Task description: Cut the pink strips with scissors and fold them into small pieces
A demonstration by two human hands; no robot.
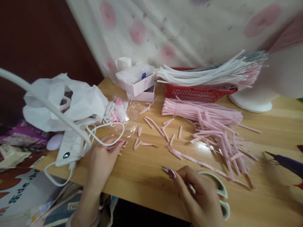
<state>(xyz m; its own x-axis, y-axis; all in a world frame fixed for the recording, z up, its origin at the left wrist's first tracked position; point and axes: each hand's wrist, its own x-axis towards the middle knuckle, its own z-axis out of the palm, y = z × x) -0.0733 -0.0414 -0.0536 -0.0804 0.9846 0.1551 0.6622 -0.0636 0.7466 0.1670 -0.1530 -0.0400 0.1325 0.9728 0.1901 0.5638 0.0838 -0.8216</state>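
Observation:
My right hand (pixel 201 195) is closed around a pair of scissors with pale green-white handles (pixel 223 209). The blade tips poke out past my thumb, pointing left, and the middle of the scissors is covered by my fingers. On the left, my left hand (pixel 103 160) has its fingers curled together low over the tabletop. Short pink pipe cleaner pieces (pixel 124 145) stick out at its fingertips; the rest of them is hidden. Between the hands lie more cut pieces (pixel 137 144) and a pink tape measure (pixel 201 163) stretched out across the wood.
A bundle of pink pipe cleaners (pixel 201 110) lies before a red basket (pixel 194 93) piled with white ones. Small white boxes (pixel 142 94), bagged beads (pixel 115 112) and a white power strip with cable (pixel 71 145) stand left. A glue gun (pixel 288 164) is far right.

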